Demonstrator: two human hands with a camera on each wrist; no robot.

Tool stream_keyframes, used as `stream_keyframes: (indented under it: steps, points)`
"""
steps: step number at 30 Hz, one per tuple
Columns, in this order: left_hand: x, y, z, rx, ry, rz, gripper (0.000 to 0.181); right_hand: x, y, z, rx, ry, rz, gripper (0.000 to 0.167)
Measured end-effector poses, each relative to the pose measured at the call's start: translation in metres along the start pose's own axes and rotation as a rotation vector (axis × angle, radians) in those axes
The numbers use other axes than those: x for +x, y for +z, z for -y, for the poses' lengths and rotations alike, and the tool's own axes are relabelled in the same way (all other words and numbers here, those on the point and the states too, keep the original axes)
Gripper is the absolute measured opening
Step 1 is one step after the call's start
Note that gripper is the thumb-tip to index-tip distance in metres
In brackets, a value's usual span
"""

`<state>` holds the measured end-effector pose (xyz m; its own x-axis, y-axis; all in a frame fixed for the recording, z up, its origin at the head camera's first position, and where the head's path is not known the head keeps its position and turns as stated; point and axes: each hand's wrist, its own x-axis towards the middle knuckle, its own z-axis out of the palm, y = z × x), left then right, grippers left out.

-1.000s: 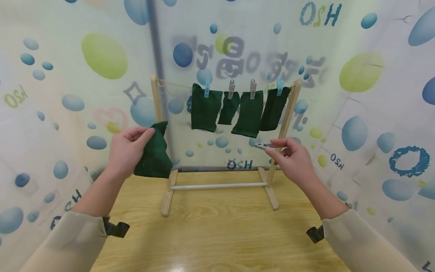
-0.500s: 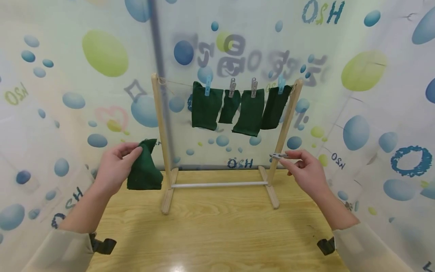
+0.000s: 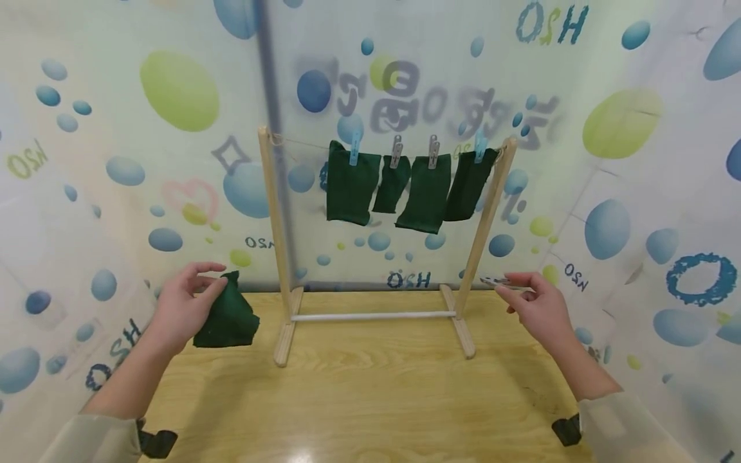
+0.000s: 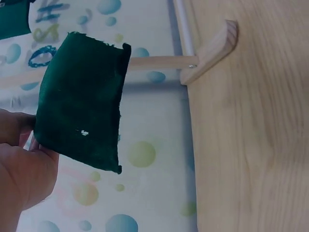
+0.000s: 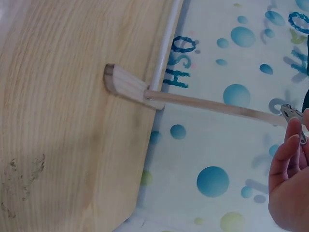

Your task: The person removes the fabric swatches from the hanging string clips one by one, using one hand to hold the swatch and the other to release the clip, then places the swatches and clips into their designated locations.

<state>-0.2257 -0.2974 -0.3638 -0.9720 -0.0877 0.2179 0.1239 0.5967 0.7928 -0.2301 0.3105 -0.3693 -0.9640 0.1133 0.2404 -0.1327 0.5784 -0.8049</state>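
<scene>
One green cloth (image 3: 228, 319) is pinched by the left hand (image 3: 182, 308) and a grey clothespin (image 5: 291, 113) by the right hand (image 3: 539, 310); either could be dropped if its pinch were slackened.

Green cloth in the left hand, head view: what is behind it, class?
Behind the green cloth, patterned backdrop and wooden tabletop show past its edges; what it directly covers is hidden.
</scene>
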Motion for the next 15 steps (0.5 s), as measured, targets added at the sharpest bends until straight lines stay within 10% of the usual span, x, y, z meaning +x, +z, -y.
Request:
stream_keyframes:
  steps: [15]
  points:
    - [-0.003, -0.008, 0.038, 0.106, -0.01, 0.129, 0.044, 0.005, -0.003, -0.032, -0.02, 0.093, -0.007, 0.057]
